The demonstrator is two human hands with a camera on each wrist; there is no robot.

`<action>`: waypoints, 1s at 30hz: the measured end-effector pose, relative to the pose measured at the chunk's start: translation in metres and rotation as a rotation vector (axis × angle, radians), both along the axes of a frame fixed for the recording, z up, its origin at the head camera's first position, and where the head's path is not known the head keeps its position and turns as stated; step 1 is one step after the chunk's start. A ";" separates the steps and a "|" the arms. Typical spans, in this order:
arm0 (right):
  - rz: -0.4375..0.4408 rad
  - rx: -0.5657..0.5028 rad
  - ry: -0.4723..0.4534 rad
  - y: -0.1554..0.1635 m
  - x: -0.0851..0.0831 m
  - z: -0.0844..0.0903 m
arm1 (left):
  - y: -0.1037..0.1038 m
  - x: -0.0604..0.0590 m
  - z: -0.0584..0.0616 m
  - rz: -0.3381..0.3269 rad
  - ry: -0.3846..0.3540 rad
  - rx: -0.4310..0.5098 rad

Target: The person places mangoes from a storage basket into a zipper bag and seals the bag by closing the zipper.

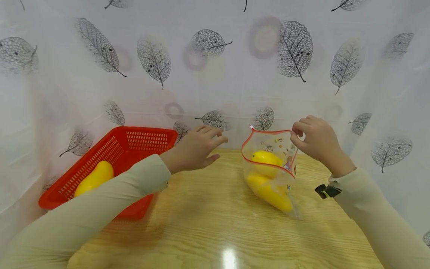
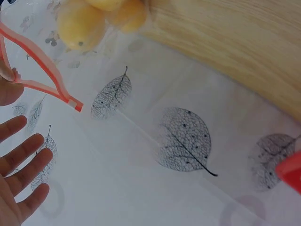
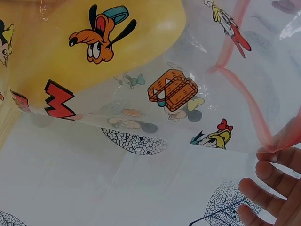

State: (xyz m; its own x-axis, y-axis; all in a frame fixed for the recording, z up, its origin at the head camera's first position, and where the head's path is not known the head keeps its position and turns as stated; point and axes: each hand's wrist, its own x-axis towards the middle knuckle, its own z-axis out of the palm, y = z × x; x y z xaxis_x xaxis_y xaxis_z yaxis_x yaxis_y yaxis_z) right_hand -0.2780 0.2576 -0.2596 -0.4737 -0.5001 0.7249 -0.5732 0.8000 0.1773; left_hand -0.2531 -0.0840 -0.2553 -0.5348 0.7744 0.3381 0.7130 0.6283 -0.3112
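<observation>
Pinching the red zip rim of a clear printed zip bag (image 1: 270,168), the right hand (image 1: 317,142) holds the bag's mouth up and open above the wooden surface (image 1: 215,224). Its fingers (image 1: 299,130) are curled tight on the rim at the bag's far right corner, so the bag hangs down and to the left of them, its lower end lying on the surface. Two yellow fruits (image 1: 268,179) sit inside the bag, one near the mouth and one lower, well below the gripping fingers. From the right wrist view the bag's film shows cartoon prints, with a yellow fruit (image 3: 94,42) pressed against it and the red rim (image 3: 244,103) running down to the fingertips (image 3: 277,141).

At the centre, the left hand (image 1: 196,147) hovers with fingers straight and spread, holding nothing, just left of the bag's open mouth and not touching it. In the left wrist view those open fingers (image 2: 21,160) lie just below the near corner of the red rim (image 2: 47,80), apart from it.

A red perforated basket (image 1: 111,164) stands on the left of the surface, partly under the left sleeve, with one yellow fruit (image 1: 95,177) in it. White cloth with a leaf pattern (image 1: 215,74) hangs behind everything.
</observation>
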 end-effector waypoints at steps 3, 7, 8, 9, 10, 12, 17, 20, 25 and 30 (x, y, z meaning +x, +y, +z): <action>0.000 0.000 0.000 -0.001 0.001 0.001 | -0.013 -0.001 0.002 0.004 0.002 0.000; 0.001 -0.001 -0.001 -0.001 0.001 0.001 | -0.032 -0.006 0.003 0.021 -0.020 0.011; 0.000 -0.001 -0.002 -0.001 0.001 0.001 | -0.037 -0.008 0.003 0.025 -0.027 0.011; -0.001 -0.002 -0.003 -0.001 0.001 0.001 | -0.042 -0.009 0.003 0.032 -0.035 0.008; -0.002 -0.002 -0.004 -0.001 0.001 0.001 | -0.046 -0.010 0.003 0.039 -0.046 0.006; -0.004 -0.003 -0.007 -0.002 0.001 0.001 | -0.055 -0.013 0.004 0.052 -0.069 0.001; 0.001 -0.006 -0.008 -0.002 0.001 0.000 | -0.079 -0.023 0.005 0.120 -0.126 -0.003; 0.006 -0.008 -0.004 -0.002 0.001 0.000 | -0.095 -0.031 0.004 0.179 -0.147 -0.013; 0.012 -0.002 0.009 -0.002 0.000 0.000 | -0.124 -0.045 -0.002 0.257 -0.160 -0.059; 0.015 0.013 0.027 -0.002 0.000 0.000 | -0.149 -0.051 -0.008 0.308 -0.199 -0.100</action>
